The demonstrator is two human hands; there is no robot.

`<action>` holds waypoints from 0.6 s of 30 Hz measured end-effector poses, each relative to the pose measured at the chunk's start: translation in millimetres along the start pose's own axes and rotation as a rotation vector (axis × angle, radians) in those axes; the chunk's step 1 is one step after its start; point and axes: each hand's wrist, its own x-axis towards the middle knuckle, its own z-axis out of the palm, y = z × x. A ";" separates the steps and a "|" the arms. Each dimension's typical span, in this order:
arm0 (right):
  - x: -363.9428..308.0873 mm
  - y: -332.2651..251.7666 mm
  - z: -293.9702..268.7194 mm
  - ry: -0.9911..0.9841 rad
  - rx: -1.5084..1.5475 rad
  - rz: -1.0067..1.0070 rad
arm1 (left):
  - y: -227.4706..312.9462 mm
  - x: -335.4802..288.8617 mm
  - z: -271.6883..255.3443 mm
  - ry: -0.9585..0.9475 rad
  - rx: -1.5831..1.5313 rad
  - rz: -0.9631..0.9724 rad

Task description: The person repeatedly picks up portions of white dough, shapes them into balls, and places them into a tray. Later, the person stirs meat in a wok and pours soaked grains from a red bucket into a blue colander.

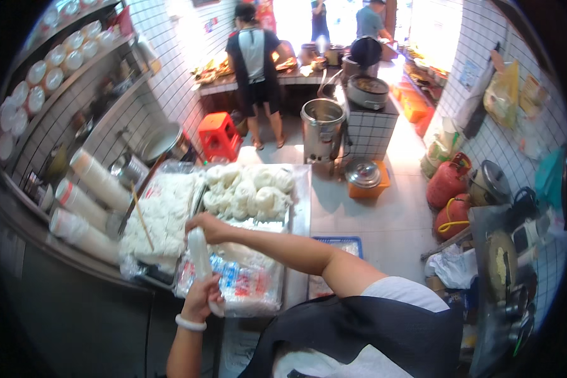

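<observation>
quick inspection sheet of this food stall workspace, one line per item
surface: steel counter, mostly covered by trays
job's things: long white plastic-wrapped roll held upright over tray of packets
clutter: tray of white noodles with chopsticks; heap of white dough bundles; stacked cups
grippers: left hand grips roll's lower end; right hand grips its top
cables: yellow hose on red gas cylinders
surroundings: tiled walls, bowls on shelves, steel pot, red stool, people at the far counter
</observation>
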 end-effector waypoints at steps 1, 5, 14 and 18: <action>-3.4 -4.1 -0.9 -0.019 -0.071 0.046 | 2.3 -4.9 0.7 -0.057 0.011 0.037; -28.8 -8.7 1.5 -0.340 0.094 0.369 | 37.9 -12.0 4.8 -0.055 -0.059 0.332; -104.3 25.8 18.1 -0.244 0.028 0.544 | 71.6 8.2 -5.6 -0.168 -0.214 0.553; -127.0 15.2 23.8 -0.225 0.350 0.680 | 85.6 21.6 -23.8 -0.255 -0.188 0.649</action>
